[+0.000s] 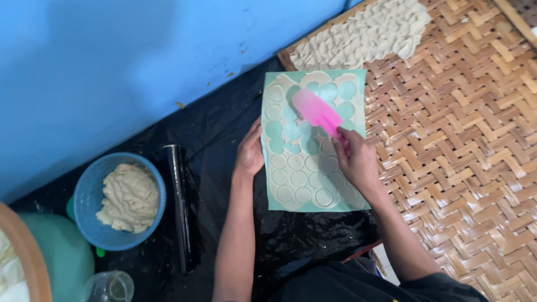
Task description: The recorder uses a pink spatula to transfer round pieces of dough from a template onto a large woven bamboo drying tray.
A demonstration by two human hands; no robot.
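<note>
A green mat [358,84] lies on black plastic, covered with thin dough cut into several round discs [297,179]. My right hand [356,162] grips a pink scraper [316,111] whose blade rests on the upper middle of the mat, where some discs are lifted away. My left hand [249,152] presses flat on the mat's left edge, holding nothing.
A woven bamboo tray [464,145] lies to the right, with a pile of folded dough pieces [363,36] at its top. A blue basket of dough [120,200] and a black rolling pin [180,207] sit left. A blue wall [112,67] stands behind.
</note>
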